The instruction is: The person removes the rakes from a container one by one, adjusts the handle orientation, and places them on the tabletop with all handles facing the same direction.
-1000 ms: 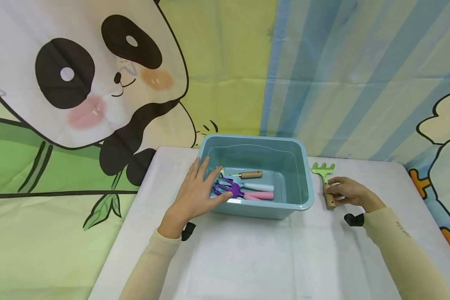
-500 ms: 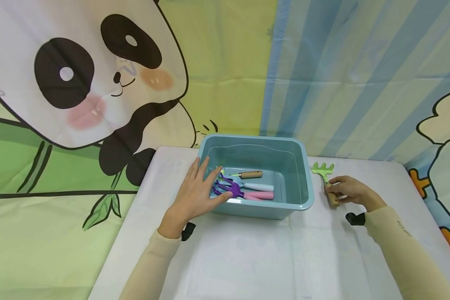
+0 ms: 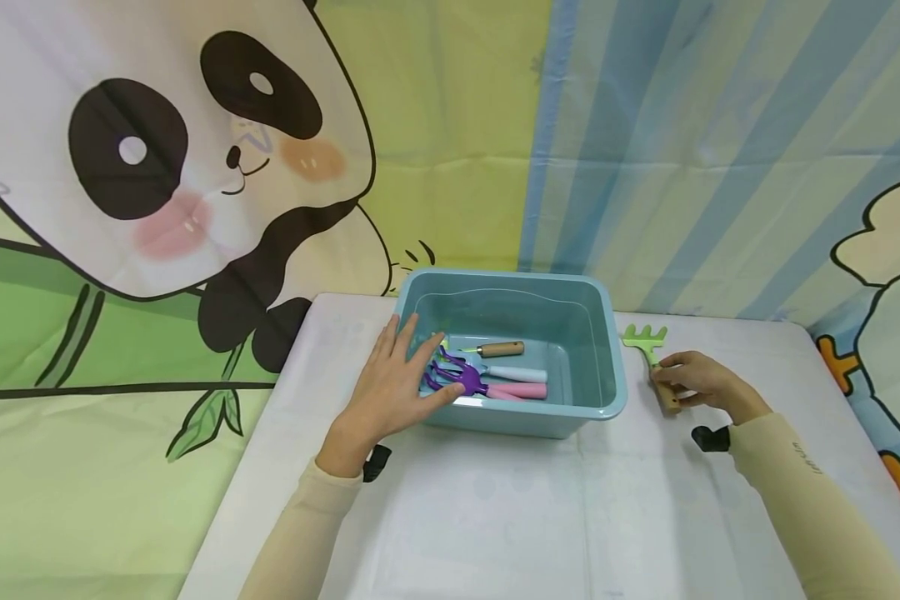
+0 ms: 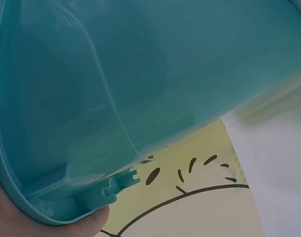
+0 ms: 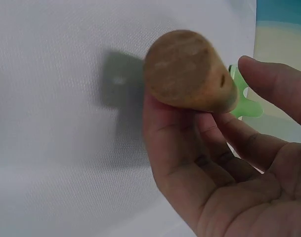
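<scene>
Green rake [image 3: 651,358] held by hdl [image 3: 668,400] in R hand grip [image 3: 701,382], L hand grip [image 3: 392,393] spread & touching blue tub [image 3: 555,412].

"Any writing to read?"
"Only small dark lettering [image 3: 806,458] on the beige fabric right sleeve [image 3: 817,512], right of the blue-green rectangular plastic tub [image 3: 510,422]; too tiny to make out."

There's one tub [image 3: 513,308] and at least four tools [image 3: 466,382].

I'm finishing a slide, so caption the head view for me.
Right hand grips a green rake by its wooden handle; left hand touches a blue bin holding garden tools.
</scene>
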The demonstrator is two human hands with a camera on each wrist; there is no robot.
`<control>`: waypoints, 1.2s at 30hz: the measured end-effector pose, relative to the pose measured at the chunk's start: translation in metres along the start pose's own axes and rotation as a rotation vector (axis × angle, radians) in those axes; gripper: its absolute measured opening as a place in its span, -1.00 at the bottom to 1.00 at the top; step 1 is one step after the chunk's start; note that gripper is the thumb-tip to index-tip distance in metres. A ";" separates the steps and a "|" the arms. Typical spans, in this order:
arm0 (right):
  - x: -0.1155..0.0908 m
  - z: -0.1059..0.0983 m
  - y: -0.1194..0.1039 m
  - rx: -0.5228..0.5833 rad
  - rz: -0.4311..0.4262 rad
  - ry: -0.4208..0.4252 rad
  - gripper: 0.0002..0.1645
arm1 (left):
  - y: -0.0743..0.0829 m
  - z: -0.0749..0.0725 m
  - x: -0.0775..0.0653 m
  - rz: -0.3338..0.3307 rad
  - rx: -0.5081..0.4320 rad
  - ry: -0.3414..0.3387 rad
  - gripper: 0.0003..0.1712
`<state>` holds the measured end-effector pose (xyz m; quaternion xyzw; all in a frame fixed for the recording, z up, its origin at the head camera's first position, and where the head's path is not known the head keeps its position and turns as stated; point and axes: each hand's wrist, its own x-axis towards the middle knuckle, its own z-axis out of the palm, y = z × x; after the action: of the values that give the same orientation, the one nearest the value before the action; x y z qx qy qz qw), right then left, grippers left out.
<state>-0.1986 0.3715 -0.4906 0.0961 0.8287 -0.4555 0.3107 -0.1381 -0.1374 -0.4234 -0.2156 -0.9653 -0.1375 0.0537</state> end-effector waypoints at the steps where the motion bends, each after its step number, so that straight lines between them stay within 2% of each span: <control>1: -0.001 0.000 0.000 -0.008 -0.003 0.002 -0.30 | 0.000 0.000 0.000 0.001 -0.001 0.000 0.08; 12: -0.011 -0.006 0.006 -0.009 -0.026 0.013 -0.36 | 0.000 -0.002 -0.001 0.002 0.002 0.001 0.07; 18: -0.018 -0.013 -0.005 -0.048 -0.072 0.015 -0.36 | 0.000 -0.002 -0.001 0.000 -0.004 0.002 0.07; 25: -0.036 -0.014 -0.039 -0.104 -0.194 0.041 -0.34 | 0.000 0.000 -0.001 0.004 -0.009 0.009 0.07; 31: -0.057 -0.009 -0.081 -0.154 -0.330 0.055 -0.39 | -0.001 0.000 -0.001 0.002 -0.007 0.009 0.09; 36: -0.071 -0.003 -0.118 -0.207 -0.402 0.060 -0.44 | -0.001 0.000 -0.001 0.002 -0.005 0.002 0.10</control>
<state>-0.1960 0.3162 -0.3640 -0.0897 0.8825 -0.4175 0.1972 -0.1375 -0.1386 -0.4233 -0.2166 -0.9647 -0.1399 0.0546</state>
